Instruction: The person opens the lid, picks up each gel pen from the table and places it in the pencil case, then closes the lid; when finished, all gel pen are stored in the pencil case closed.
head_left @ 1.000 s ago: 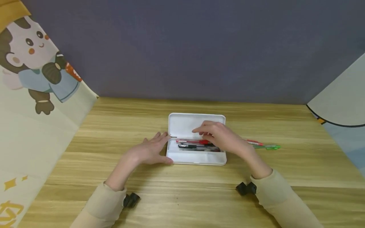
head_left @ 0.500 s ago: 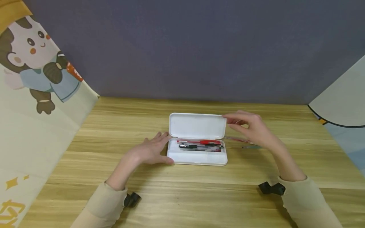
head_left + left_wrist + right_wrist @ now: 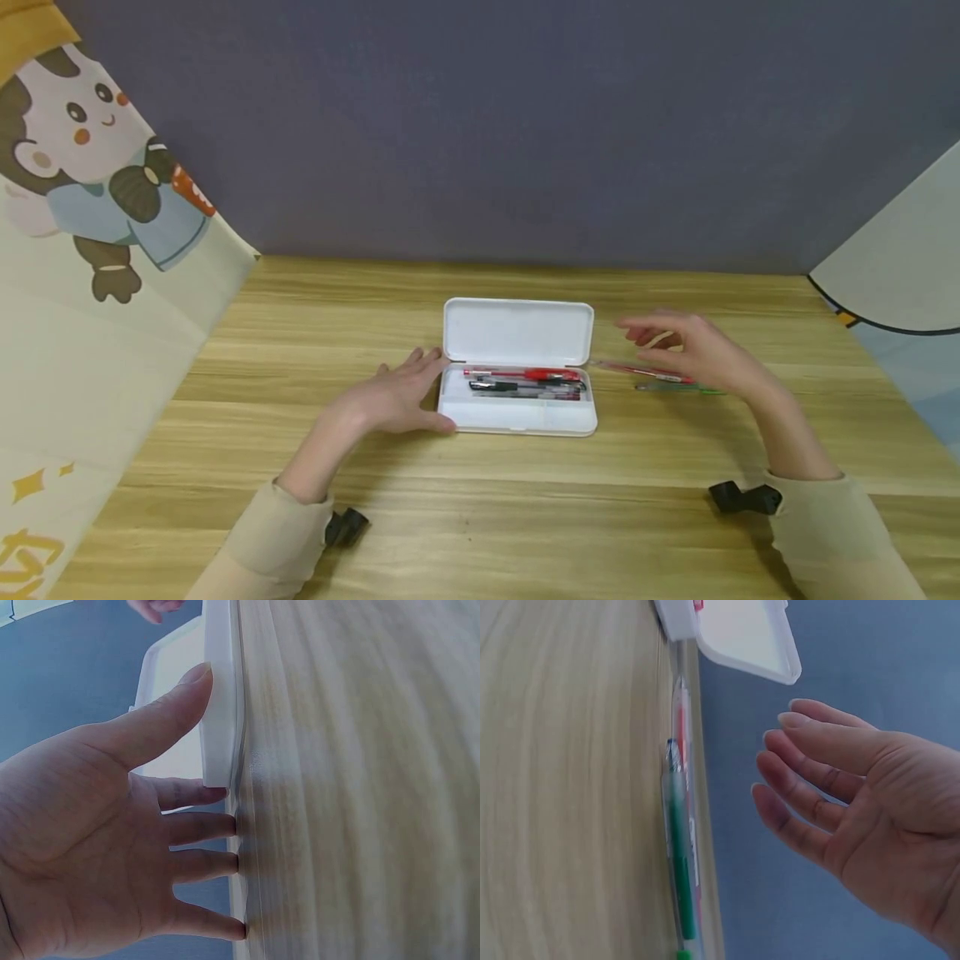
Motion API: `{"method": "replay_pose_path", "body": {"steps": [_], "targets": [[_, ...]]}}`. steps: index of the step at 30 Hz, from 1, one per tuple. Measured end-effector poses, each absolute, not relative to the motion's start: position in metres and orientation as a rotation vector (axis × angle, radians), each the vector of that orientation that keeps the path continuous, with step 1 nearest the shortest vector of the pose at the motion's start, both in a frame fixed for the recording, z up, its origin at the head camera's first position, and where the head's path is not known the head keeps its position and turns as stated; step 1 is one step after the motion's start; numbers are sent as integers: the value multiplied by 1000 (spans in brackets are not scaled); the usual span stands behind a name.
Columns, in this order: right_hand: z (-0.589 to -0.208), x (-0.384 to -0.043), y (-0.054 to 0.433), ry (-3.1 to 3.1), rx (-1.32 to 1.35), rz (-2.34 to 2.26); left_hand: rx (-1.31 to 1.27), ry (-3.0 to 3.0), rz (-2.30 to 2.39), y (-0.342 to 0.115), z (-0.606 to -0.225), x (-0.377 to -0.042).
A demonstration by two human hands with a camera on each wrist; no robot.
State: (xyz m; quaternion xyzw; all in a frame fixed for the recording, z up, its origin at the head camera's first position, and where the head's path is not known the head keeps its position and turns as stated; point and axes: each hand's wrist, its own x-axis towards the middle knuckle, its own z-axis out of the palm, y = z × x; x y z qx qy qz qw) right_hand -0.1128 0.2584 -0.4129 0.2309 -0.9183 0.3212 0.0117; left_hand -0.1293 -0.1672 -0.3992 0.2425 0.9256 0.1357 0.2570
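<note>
A white pencil case (image 3: 491,414) lies with its lid (image 3: 517,332) raised on the table. Inside its back compartment are a red pen (image 3: 551,374), a black pen (image 3: 495,386) and other pens partly covered by them. My left hand (image 3: 397,398) rests at the case's left end, thumb against the front corner and fingers spread; the left wrist view shows the thumb on the case wall. To the right of the case my right hand (image 3: 693,348) hovers with loosely bent fingers, holding nothing. Beneath it lie another red pen (image 3: 652,372) and a green pen (image 3: 679,855).
The wooden table (image 3: 465,517) runs back to a dark grey-blue panel (image 3: 525,133). A panel with a cartoon figure (image 3: 97,158) stands on the left, and a pale panel (image 3: 900,250) on the right. Black wrist devices (image 3: 744,498) sit by both sleeves.
My right hand has moved right, from above the pens in the case, past the lid's right edge, to above the loose pens. The left hand has stayed in place.
</note>
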Motion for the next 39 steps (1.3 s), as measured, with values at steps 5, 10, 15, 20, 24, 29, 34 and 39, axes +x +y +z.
{"method": "replay_pose_path", "body": {"steps": [5, 10, 15, 20, 24, 29, 34, 39], "targets": [[-419, -115, 266, -2921, 720, 985, 657, 2511, 375, -168, -401, -130], [-425, -118, 271, -3002, 744, 975, 660, 2513, 380, -169, -401, -130], [-427, -118, 271, -3057, 791, 994, 659, 2510, 390, -169, -399, -129], [-427, -117, 271, -3092, 800, 1016, 667, 2510, 393, -170, -399, -129], [-428, -117, 271, -3104, 797, 1034, 672, 2512, 388, -170, -399, -128], [-431, -118, 273, -3111, 769, 973, 668, 2516, 387, -169, -398, -128], [-433, -121, 274, -3125, 757, 902, 663, 2516, 389, -169, -399, -128], [-434, -120, 275, -3111, 764, 894, 663, 2512, 395, -169, -399, -128]]}}
